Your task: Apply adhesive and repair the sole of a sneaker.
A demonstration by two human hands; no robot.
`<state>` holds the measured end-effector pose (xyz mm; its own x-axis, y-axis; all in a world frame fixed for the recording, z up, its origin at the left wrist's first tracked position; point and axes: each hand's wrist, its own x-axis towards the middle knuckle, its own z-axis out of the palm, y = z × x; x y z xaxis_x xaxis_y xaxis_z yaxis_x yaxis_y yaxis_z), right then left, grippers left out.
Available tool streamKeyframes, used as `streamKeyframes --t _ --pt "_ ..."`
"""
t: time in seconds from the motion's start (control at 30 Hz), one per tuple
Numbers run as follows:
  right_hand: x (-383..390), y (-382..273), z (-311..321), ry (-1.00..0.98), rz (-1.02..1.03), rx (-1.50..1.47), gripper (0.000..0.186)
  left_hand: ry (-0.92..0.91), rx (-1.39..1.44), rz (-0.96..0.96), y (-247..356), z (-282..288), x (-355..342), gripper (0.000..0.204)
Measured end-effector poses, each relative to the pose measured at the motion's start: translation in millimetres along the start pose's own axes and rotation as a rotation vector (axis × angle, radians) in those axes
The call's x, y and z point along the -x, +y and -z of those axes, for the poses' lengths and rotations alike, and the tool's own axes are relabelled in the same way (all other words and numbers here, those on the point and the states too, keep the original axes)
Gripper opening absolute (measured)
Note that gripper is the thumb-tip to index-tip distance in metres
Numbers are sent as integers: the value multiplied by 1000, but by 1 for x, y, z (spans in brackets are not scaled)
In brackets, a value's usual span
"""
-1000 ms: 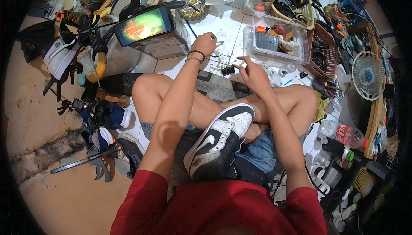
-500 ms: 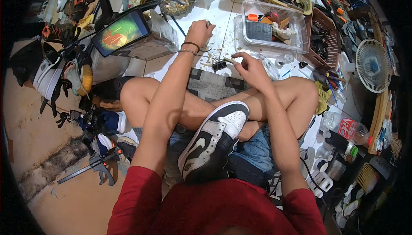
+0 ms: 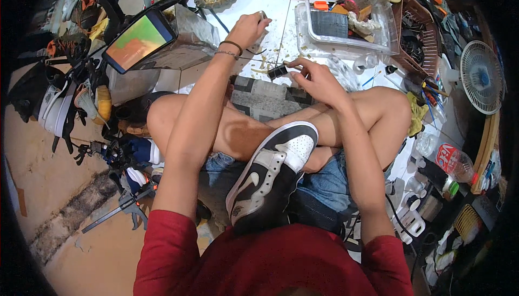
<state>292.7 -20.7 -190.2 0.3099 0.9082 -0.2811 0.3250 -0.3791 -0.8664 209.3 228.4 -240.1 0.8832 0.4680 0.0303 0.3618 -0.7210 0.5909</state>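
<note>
Hands, head view: I have the right hand point(image 3: 320, 81) pinching a small black block point(image 3: 277, 72) at its right end, between thumb and forefinger, just over the tiled floor point(image 3: 280, 12). The left hand point(image 3: 247, 31) is curled, farther out and to the left; a pale piece point(image 3: 263, 16) shows at its fingertips, but I cannot tell whether it is gripped. The shoe point(image 3: 270, 171) lies across the crossed legs, toe away from the body, with neither hand on it. A grey mat point(image 3: 258, 98) lies between block and shins. A clear box point(image 3: 351, 45) stands beyond the right hand.

Handling: I judge the block light and stiff, with smooth faces that may slip; hold it by the end, fingertips on opposite sides. I judge the shoe fairly light, firm at sole and toe, softer at the collar; grasp it around the sole at midfoot.
</note>
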Motion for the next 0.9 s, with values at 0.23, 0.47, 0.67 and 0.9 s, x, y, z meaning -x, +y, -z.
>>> streamKeyframes --t 0.23,0.47,0.67,0.9 --pt "0 4 -2 -24 -14 -14 32 -44 77 29 -1 1 2 38" --pt "-1 -2 -2 -74 -39 -40 32 -52 89 94 -3 -4 -2 40" --pt "-2 2 -1 -66 -26 -53 34 -91 413 162 11 23 -8 34" --pt "1 -7 4 -126 -14 -26 39 -271 559 206 19 32 5 36"
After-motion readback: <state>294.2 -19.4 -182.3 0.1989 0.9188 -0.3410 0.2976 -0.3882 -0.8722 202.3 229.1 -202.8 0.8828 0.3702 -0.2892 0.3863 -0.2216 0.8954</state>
